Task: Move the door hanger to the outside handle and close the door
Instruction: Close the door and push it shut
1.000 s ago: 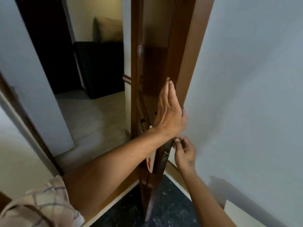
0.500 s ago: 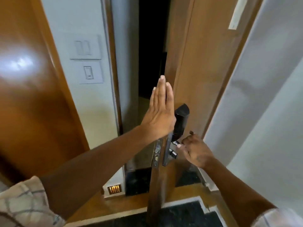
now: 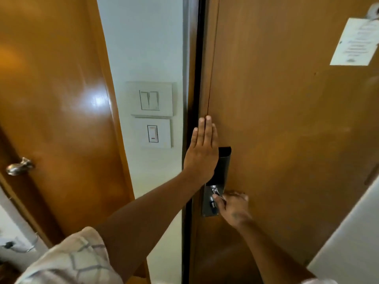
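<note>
The brown wooden door [image 3: 287, 130] fills the right of the view, its edge almost against the dark frame [image 3: 194, 78]. My left hand [image 3: 202, 148] lies flat, fingers together, on the door near its edge, just above the black and metal lock plate [image 3: 215, 189]. My right hand [image 3: 232, 208] is closed around the inside handle, which it hides. The door hanger is not in view.
A second glossy wooden door [image 3: 51, 109] with a metal knob [image 3: 18, 166] stands at the left. Two white switch plates [image 3: 151, 115] sit on the wall strip between the doors. A white paper notice [image 3: 354, 42] hangs at the door's upper right. A white wall [image 3: 348, 242] is at the lower right.
The door has swung from wide open to nearly against its frame. My left hand stayed flat on the door, and my right hand kept hold at the handle.
</note>
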